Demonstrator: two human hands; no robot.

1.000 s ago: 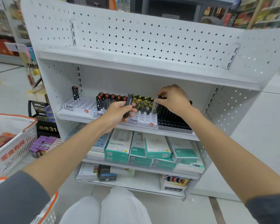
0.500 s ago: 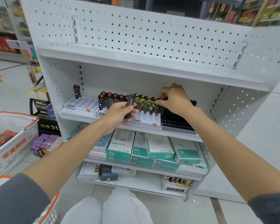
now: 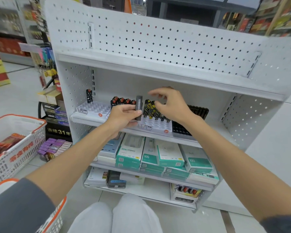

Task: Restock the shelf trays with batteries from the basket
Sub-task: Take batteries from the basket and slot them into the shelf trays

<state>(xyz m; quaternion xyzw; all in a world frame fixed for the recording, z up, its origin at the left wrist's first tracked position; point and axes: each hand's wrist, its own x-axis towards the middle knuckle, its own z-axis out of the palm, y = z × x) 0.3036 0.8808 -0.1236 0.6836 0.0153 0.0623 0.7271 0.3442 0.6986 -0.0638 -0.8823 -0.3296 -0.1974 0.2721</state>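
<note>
My left hand (image 3: 123, 115) grips a dark grey battery (image 3: 139, 107) upright in front of the middle shelf. My right hand (image 3: 170, 105) hovers just right of it with fingers loosely spread, holding nothing. Behind my right hand a row of black-and-yellow batteries (image 3: 152, 109) stands in a white tray (image 3: 158, 126). Red-topped black batteries (image 3: 123, 101) stand in a tray behind my left hand. A white tray at the left (image 3: 94, 109) holds a single battery (image 3: 89, 95). A black tray (image 3: 198, 110) sits at the right. The white basket (image 3: 15, 153) stands on the floor at left.
Teal and white boxes (image 3: 158, 155) fill the shelf below. More boxes lie on the bottom shelf (image 3: 114, 179). Purple packs (image 3: 52, 147) lie on the floor beside the basket. A second orange-rimmed basket (image 3: 54, 214) is at the lower left. My knees (image 3: 114, 216) are in front of the shelf.
My right hand has let go of the yellow batteries in the tray, lifted and opened. My left hand has brought the grey battery slightly up and closer to it.
</note>
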